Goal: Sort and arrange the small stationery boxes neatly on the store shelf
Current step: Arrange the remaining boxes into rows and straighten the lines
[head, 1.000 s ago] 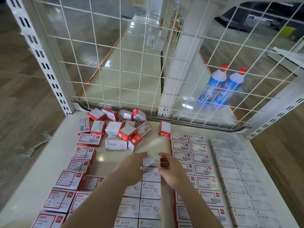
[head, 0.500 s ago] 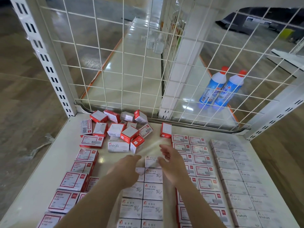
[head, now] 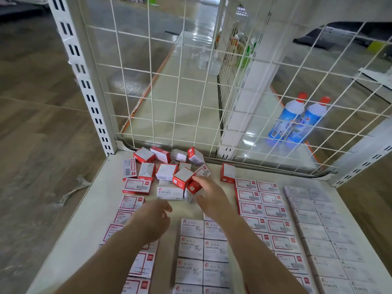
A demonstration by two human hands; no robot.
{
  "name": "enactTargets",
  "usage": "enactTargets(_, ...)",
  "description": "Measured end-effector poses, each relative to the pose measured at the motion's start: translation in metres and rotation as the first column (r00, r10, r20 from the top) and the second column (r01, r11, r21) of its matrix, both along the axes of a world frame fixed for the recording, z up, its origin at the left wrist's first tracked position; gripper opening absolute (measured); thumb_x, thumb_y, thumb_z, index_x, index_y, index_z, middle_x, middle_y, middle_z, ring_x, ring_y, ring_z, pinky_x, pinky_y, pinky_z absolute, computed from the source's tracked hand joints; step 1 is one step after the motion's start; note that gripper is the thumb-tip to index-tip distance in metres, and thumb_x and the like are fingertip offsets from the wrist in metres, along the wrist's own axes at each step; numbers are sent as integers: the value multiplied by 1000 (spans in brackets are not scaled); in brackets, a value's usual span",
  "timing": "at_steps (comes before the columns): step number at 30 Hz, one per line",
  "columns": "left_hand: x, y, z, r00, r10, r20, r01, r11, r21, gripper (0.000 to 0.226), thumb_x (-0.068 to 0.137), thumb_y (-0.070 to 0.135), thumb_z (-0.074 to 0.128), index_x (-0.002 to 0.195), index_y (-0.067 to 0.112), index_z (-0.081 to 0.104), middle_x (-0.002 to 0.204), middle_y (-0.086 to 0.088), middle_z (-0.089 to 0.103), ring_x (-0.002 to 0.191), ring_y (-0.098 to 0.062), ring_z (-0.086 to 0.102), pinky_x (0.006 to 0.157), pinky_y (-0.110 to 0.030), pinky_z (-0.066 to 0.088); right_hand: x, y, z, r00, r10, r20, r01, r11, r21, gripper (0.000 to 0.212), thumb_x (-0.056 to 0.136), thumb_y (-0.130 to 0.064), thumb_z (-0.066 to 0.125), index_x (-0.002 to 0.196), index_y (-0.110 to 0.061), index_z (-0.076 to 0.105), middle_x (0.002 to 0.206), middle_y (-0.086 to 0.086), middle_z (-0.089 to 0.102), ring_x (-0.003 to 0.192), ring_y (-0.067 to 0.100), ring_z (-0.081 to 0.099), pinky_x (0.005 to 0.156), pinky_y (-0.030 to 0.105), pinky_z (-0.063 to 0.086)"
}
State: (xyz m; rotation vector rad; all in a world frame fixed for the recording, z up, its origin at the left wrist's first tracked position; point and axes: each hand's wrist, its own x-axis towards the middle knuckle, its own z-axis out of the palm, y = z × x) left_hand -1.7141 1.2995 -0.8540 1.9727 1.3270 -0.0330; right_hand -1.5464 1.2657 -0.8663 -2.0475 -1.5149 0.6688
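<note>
Nearest, the paper-clip boxes lie in two tidy columns on the shelf. The left hand has lifted off them, its grip loose and empty. The right hand has reached forward, fingers closing on a red-and-white box at the unsorted heap's edge: next pick begun.

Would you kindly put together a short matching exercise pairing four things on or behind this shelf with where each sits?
Things:
1. PAPER CLIPS boxes
2. loose pile of red-and-white boxes
3. blue bottles
4. grey STAPLES rows

Places:
A. behind the wire grid, on the floor
B. far right of the shelf
C. back left of the shelf
D. between the two forearms, in neat rows

Pairs: 1-D, 2-C, 3-A, 4-B
</note>
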Motion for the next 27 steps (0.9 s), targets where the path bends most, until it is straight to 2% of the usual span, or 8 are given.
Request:
enactTargets(3, -7, 3, 4, 1000, 11, 15, -12, 1000, 17, 23, 93, 16, 50, 114, 21, 59, 115, 1, 59, 92, -9, 53, 72, -16, 43, -1, 4, -3, 995, 0, 98, 0, 1000, -4, 45, 88, -8, 50, 132, -17, 47, 135, -2, 47, 122, 14, 44, 99, 23, 34)
enactTargets(6, -13, 6, 8, 999, 32, 34, -32, 999, 12, 20, 93, 18, 51, 111, 21, 60, 113, 2, 58, 95, -10, 53, 82, -20, 44, -1, 5, -2, 982, 15, 188, -16, 1000, 4, 30, 90, -11, 52, 119, -13, 58, 119, 0, 54, 108, 15, 51, 85, 18, 35)
enactTargets(9, -19, 10, 11, 997, 53, 48, -53, 999, -8, 20, 93, 18, 51, 110, 20, 61, 114, 0, 59, 98, -13, 55, 87, -25, 47, -2, 2, -2, 987, -22, 160, 16, 999, 37, 25, 88, -13, 59, 112, -11, 63, 114, 1, 56, 100, 13, 54, 83, 17, 39)
enactTargets(15, -28, 19, 23, 996, 40, 86, -40, 999, -9, 24, 94, 20, 50, 116, 17, 60, 120, -3, 56, 99, -16, 53, 78, -23, 47, -3, -12, 5, 982, -189, -16, 190, 977, 93, 23, 87, -21, 62, 109, -15, 64, 103, -2, 58, 87, 5, 54, 75, 9, 40)
enactTargets(18, -35, 20, 25, 993, 50, 102, -51, 999, 9, 27, 94, 23, 52, 119, 18, 57, 119, -3, 58, 99, -15, 53, 78, -22, 47, -7, -21, 21, 960, -182, -214, 202, 976, 78, 10, 87, -18, 61, 95, -23, 65, 85, -11, 64, 81, 4, 62, 70, 12, 46)
enactTargets(22, -32, 7, 25, 965, 119, 234, -108, 992, -60, 35, 93, 28, 52, 126, 16, 53, 114, -1, 59, 97, -14, 54, 82, -29, 50, -23, -32, 34, 925, -153, -347, 198, 975, 98, 7, 85, -15, 62, 88, -21, 66, 81, -11, 67, 77, 3, 63, 69, 13, 49)
enactTargets(25, -24, -7, 23, 926, 157, 343, -110, 982, -155, 40, 93, 28, 53, 131, 16, 50, 104, 6, 60, 96, -13, 56, 81, -27, 48, -35, -40, 37, 800, -217, -560, 295, 954, 53, 5, 86, -13, 62, 86, -17, 64, 84, -1, 68, 79, 13, 64, 74, 22, 53)
enactTargets(27, -20, -16, 21, 885, 219, 411, -142, 967, -211, 37, 92, 25, 55, 128, 16, 52, 96, 10, 61, 94, -11, 58, 79, -25, 48, -42, -44, 38, 712, -258, -653, 338, 941, -4, 3, 89, -14, 59, 89, -14, 63, 84, 1, 67, 75, 11, 63, 68, 18, 51)
